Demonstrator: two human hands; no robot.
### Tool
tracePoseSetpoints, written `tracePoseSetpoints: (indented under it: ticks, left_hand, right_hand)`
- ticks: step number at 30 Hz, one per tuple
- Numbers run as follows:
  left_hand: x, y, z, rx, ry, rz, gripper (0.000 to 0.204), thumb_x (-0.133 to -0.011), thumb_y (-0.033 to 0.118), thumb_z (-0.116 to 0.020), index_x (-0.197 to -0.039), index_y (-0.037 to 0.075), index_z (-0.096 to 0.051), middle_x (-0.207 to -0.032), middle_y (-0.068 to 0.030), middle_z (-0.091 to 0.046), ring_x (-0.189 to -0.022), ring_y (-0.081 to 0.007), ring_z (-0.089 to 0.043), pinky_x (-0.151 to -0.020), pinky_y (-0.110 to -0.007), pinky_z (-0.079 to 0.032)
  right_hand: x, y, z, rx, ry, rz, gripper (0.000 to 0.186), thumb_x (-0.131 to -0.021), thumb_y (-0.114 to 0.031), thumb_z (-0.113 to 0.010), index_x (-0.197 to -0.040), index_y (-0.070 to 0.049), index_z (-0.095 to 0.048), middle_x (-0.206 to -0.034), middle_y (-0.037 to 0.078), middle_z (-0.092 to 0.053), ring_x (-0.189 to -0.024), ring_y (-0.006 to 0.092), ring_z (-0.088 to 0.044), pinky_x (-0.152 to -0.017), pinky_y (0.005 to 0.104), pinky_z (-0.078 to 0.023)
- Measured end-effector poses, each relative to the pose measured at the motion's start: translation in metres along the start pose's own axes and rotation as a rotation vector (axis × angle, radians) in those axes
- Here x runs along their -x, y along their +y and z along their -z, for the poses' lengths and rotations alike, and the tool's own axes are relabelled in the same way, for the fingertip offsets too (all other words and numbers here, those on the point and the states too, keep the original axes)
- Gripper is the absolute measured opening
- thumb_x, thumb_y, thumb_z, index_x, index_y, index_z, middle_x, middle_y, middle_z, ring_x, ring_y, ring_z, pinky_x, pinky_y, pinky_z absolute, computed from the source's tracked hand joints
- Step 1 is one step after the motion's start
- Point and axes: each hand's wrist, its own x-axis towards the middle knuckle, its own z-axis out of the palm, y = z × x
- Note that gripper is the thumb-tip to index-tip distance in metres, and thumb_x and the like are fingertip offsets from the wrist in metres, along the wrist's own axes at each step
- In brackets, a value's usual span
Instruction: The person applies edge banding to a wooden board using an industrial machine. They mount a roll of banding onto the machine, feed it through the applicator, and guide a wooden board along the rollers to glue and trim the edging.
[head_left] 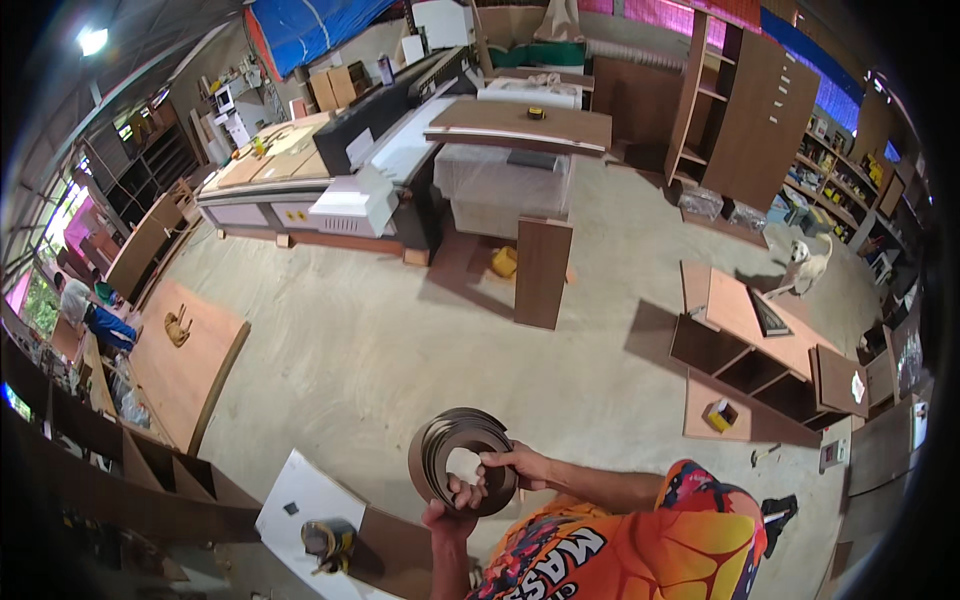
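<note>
A coiled roll of brown edge-banding strip [430, 455] is held up in front of me by both hands. My left hand [462, 497] grips its lower edge, with the fingers curled through the centre hole and the thumb outside. At the right side of the coil, my right hand [523, 465] pinches the rim, its thumb by the hole. Several loose turns fan out at the top and left of the roll. Below and left, a round dark can [328, 543] with something yellow beside it stands on a white board [300, 488], close to a brown panel [395, 545].
On the right lies a cabinet carcass [745, 335] with a triangular frame on top, near a hammer [765, 455] and a standing dog [803, 268]. A large flatbed machine [300, 210] stands far left; another dog [177, 325] lies on a board. A person [95, 310] is at the left edge.
</note>
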Motion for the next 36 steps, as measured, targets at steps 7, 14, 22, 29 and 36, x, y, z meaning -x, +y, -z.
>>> tracePoseSetpoints:
  ticks: [7, 14, 22, 29, 36]
  left_hand:
    - [-0.163, 0.014, 0.037, -0.017, 0.132, -0.028, 0.069, -0.102, 0.052, -0.052, -0.148, 0.001, -0.046, -0.124, -0.0134, -0.063, -0.112, -0.0283, -0.062, -0.112, -0.051, -0.042]
    - [-0.338, 0.062, 0.076, -0.483, 0.225, 0.202, 0.061, -0.093, 0.024, -0.078, -0.142, -0.002, -0.051, -0.125, -0.0184, -0.069, -0.113, -0.0329, -0.069, -0.106, -0.048, -0.053]
    - [-0.566, 0.088, 0.043, -0.566, 0.092, 0.354, 0.048, -0.084, 0.009, -0.080, -0.125, -0.005, -0.062, -0.110, -0.0188, -0.073, -0.102, -0.0311, -0.073, -0.094, -0.044, -0.058]
    - [-0.748, 0.074, 0.038, -0.872, -0.031, 0.575, 0.045, -0.083, 0.008, -0.083, -0.119, -0.008, -0.063, -0.100, -0.0167, -0.074, -0.087, -0.0252, -0.075, -0.084, -0.039, -0.062]
    - [-0.901, 0.071, 0.011, -0.900, -0.147, 0.484, 0.039, -0.086, 0.006, -0.081, -0.118, -0.007, -0.063, -0.089, -0.0153, -0.074, -0.079, -0.0246, -0.074, -0.077, -0.038, -0.062]
  right_hand:
    - [-0.072, -0.120, 0.035, 0.245, 0.372, 0.462, 0.056, -0.086, -0.018, -0.087, -0.125, 0.003, -0.054, -0.099, 0.010, -0.069, -0.075, 0.0169, -0.071, -0.066, 0.0311, -0.060]
    - [-0.162, -0.239, 0.066, 0.539, 0.523, 0.537, 0.072, -0.080, -0.031, -0.091, -0.127, 0.009, -0.053, -0.104, 0.015, -0.070, -0.089, 0.0175, -0.070, -0.074, 0.0304, -0.059]
    - [-0.224, -0.384, 0.101, 0.490, 0.716, 0.694, 0.090, -0.076, -0.046, -0.092, -0.133, 0.013, -0.054, -0.114, 0.018, -0.070, -0.109, 0.0224, -0.067, -0.097, 0.0342, -0.053]
    - [-0.263, -0.492, 0.165, 0.622, 0.868, 0.538, 0.092, -0.077, -0.055, -0.087, -0.133, 0.012, -0.058, -0.114, 0.023, -0.072, -0.103, 0.0263, -0.072, -0.089, 0.0382, -0.056]
    - [-0.310, -0.609, 0.201, 0.791, 1.036, 0.438, 0.077, -0.074, -0.061, -0.084, -0.097, 0.011, -0.072, -0.068, 0.018, -0.070, -0.066, 0.0271, -0.072, -0.068, 0.0396, -0.057]
